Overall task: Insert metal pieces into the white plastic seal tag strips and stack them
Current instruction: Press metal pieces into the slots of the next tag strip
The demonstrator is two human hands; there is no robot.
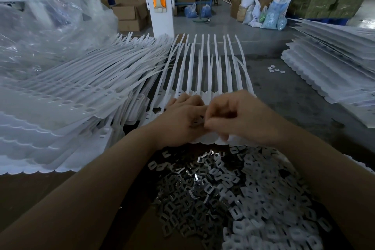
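Two bare forearms enter from bottom edge, no sleeves visible anywhere up to frame border. Left hand (180, 122) and right hand (239, 117) both bare: no gloves, rings, watch or wristbands seen. Small dark smudgy mark on back of left hand, near the knuckles beside the right hand's fingertips; too blurred to tell what it is.

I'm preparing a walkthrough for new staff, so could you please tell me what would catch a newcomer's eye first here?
The two hands meet at centre, left hand and right hand, working over a white seal tag strip. Just below them glints a heap of metal pieces. A big stack of strips fills the left side.
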